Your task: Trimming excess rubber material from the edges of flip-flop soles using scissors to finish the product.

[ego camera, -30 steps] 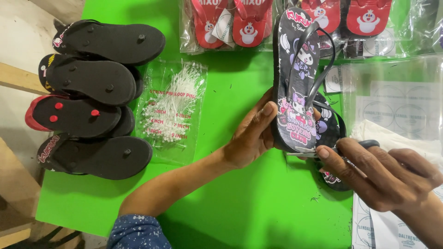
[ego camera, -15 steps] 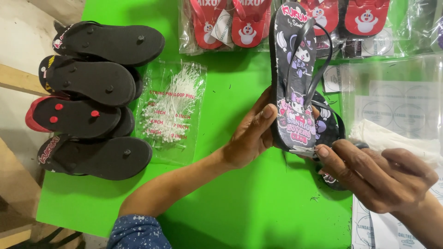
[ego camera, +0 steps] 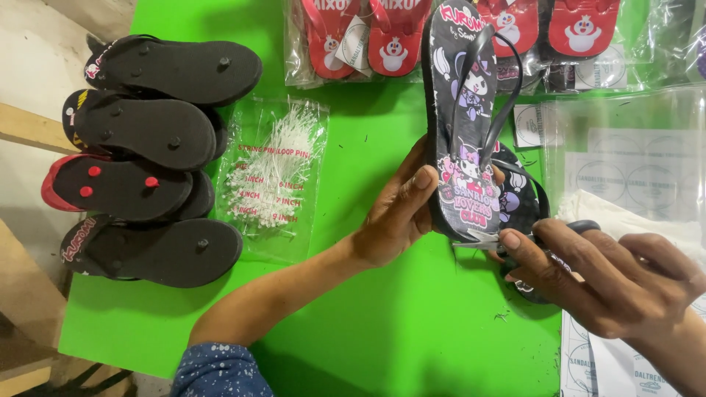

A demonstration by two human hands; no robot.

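Both hands are working on one black flip-flop [ego camera: 465,132] with cartoon prints: the left hand [ego camera: 397,213] is gripping its heel edge, thumb on the printed face, holding it up off the green table [ego camera: 353,323] so the heel is facing the right hand [ego camera: 610,276], which is curling around a dark tool and pinching at a small white tag [ego camera: 474,237] there. Its mate [ego camera: 523,202] is lying just beneath, while a clear bag of white loop pins [ego camera: 273,173] and stacked black sandals [ego camera: 147,162] are sitting beyond the left hand, and bagged red sandals [ego camera: 368,37] are lying above.
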